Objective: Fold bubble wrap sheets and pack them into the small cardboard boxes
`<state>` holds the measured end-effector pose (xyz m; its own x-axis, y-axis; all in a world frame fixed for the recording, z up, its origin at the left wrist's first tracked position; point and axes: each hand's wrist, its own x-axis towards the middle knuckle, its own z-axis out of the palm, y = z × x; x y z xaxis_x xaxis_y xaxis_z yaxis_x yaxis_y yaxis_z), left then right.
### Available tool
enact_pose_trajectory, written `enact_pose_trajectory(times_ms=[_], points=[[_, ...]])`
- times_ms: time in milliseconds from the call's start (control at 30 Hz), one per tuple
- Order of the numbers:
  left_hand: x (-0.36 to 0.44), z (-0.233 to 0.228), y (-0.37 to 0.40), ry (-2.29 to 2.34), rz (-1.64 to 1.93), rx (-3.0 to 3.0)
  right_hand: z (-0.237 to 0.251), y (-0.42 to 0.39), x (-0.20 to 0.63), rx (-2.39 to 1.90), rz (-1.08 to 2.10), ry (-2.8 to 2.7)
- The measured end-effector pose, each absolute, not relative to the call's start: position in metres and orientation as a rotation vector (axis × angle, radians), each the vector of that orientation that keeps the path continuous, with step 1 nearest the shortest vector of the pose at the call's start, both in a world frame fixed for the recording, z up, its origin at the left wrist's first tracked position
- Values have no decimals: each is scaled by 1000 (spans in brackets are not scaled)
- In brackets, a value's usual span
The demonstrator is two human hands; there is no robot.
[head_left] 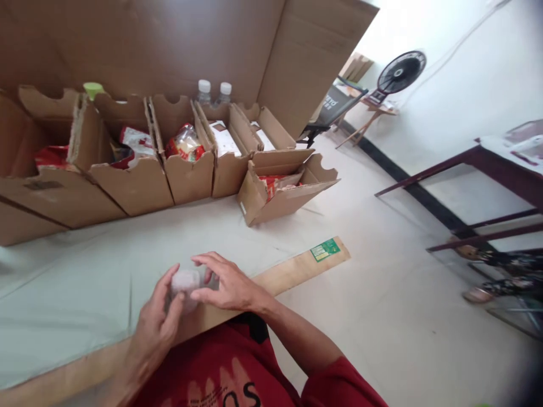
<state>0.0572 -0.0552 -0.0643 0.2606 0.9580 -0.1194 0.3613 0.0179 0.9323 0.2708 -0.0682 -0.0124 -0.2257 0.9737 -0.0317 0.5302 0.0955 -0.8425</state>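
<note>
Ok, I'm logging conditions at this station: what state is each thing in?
Small clear container: held in the left hand; blur hides whether it is shut.
Left hand: curled around the container.
Right hand: fingers bent and apart, beside the container; contact unclear.
Row of cardboard boxes: standing, open-topped.
Angled cardboard box: open-topped, red packaging inside.
Two bottles: white caps on.
Fan: upright; cannot tell whether running.

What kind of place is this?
Probably a simple workroom or storeroom: cardboard boxes stand in a row on a table, some with packets inside, and a fan stands farther back near the wall.
</note>
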Motion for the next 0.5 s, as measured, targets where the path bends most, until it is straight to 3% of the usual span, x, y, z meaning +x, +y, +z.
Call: enact_pose_trajectory(times_ms=[300, 400, 500], points=[[102, -63, -71, 972, 601, 1728, 16, -73, 329, -1353, 1124, -1865], [104, -69, -58, 896, 558, 1787, 55, -79, 376, -1373, 967, -1766], [103, -73, -41, 937, 549, 1779, 103, -80, 434, -1417, 605, -1524]])
